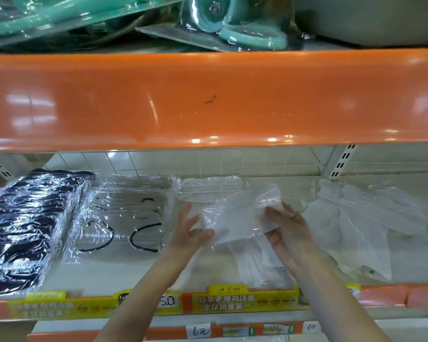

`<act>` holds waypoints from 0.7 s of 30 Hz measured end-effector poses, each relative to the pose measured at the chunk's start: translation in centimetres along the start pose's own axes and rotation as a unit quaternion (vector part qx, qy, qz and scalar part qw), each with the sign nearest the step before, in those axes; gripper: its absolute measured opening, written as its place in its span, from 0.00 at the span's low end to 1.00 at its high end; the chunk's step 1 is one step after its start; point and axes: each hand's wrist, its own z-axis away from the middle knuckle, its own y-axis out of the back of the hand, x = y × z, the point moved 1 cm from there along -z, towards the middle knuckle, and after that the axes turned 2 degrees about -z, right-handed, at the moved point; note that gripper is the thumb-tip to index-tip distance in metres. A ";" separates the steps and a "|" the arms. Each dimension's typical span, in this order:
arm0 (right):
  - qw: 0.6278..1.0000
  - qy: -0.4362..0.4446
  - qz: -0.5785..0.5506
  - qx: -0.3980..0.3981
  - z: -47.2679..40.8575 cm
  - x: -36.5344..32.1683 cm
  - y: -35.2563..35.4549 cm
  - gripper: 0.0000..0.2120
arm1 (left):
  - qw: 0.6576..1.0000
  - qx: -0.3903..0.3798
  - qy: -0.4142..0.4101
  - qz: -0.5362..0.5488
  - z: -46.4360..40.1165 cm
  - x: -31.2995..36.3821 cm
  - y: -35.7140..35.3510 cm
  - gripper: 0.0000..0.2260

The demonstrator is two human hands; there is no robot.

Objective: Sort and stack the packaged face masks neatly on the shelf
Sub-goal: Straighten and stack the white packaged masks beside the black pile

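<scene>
A white packaged mask point(240, 213) in clear wrap is held above the shelf point(124, 275) between both hands. My left hand point(192, 230) pinches its left edge with thumb and fingers. My right hand point(285, 228) grips its right side, thumb on top. Under it lies another white packaged mask point(250, 265). A stack of white masks point(208, 188) sits behind. To the left are a pile of black packaged masks point(25, 218) and a pile of grey masks with black ear loops point(124, 213). Loose white packaged masks point(351, 225) spread out on the right.
An orange shelf front point(208, 99) overhangs just above the hands. Teal plastic items in clear bags point(232, 18) lie on the upper shelf. Yellow price strips point(232, 301) run along the shelf's front edge. A white wire grid point(183, 161) forms the back.
</scene>
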 end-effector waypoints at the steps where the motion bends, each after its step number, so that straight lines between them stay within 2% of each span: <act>1: 0.998 0.017 0.066 0.012 -0.2 0.3 0.0 0.12 | 0.998 0.037 0.017 0.053 -0.3 0.1 0.0 0.30; 2: 0.983 0.047 0.172 0.036 -0.5 0.7 0.1 0.16 | 0.993 0.084 0.027 0.078 -0.8 0.0 0.2 0.27; 3: 0.952 0.088 0.285 0.061 -0.7 1.1 0.3 0.21 | 0.988 0.129 0.035 0.082 -1.4 -0.3 0.6 0.26; 5: 0.871 0.178 0.453 0.063 -0.9 1.5 0.2 0.28 | 0.982 0.181 0.031 0.035 -2.7 -0.5 1.2 0.24; 7: 0.759 0.261 0.597 0.013 -1.2 1.9 0.3 0.32 | 0.982 0.185 0.014 -0.017 -3.8 0.0 1.3 0.20; 9: 0.608 0.326 0.721 -0.068 -1.8 2.4 0.5 0.31 | 0.983 0.183 0.008 -0.028 -4.9 0.5 1.2 0.18; 10: 0.553 0.323 0.760 -0.108 -2.2 2.8 0.6 0.31 | 0.982 0.185 0.006 -0.031 -5.5 0.6 1.4 0.17; 11: 0.519 0.297 0.790 -0.137 -2.5 3.1 0.6 0.31 | 0.981 0.191 0.008 -0.040 -6.1 0.6 1.5 0.17; 13: 0.497 0.245 0.817 -0.157 -3.2 3.8 0.7 0.31 | 0.979 0.194 0.020 -0.052 -6.9 0.6 2.0 0.16; 16: 0.493 0.274 0.813 -0.147 -4.0 4.3 0.7 0.26 | 0.983 0.175 0.043 -0.026 -7.1 0.9 2.3 0.16; 18: 0.496 0.280 0.811 -0.133 -4.5 4.6 0.7 0.20 | 0.979 0.168 0.027 -0.112 -7.0 0.9 2.4 0.14; 19: 0.502 0.283 0.808 -0.123 -4.6 4.8 0.8 0.19 | 0.961 0.165 -0.005 -0.224 -6.8 0.8 2.4 0.15; 20: 0.510 0.290 0.802 -0.111 -4.8 4.9 0.8 0.19 | 0.915 0.167 -0.063 -0.362 -6.6 0.5 2.3 0.17; 21: 0.514 0.309 0.794 -0.099 -4.9 4.9 0.8 0.19 | 0.841 0.166 -0.139 -0.496 -6.4 0.1 2.0 0.22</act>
